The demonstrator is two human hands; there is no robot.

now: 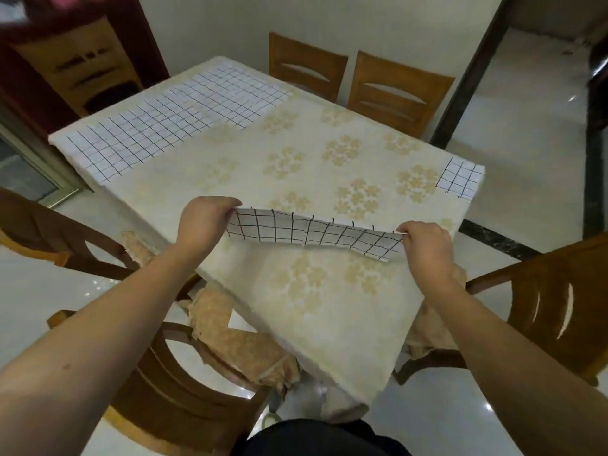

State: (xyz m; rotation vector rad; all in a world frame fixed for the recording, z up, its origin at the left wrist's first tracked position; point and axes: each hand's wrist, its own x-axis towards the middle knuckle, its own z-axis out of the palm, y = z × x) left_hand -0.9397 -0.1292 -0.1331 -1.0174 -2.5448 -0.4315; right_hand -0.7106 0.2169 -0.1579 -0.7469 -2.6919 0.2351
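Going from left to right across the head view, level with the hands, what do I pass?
left wooden chair → left hand → checked cloth edge, pinched at both ends → right hand → right wooden chair

The cloth [296,166] is cream with pale tan flower clusters; its other face, showing at 11 o'clock, 3 o'clock and on the turned-up edge at centre, is white with a black grid. At 7 o'clock a tan patterned cover [230,327] hangs beneath. The chairs [399,90] are orange-brown wood. The floor [526,143] is glossy white with a black speckled strip [493,236] at 4 o'clock.
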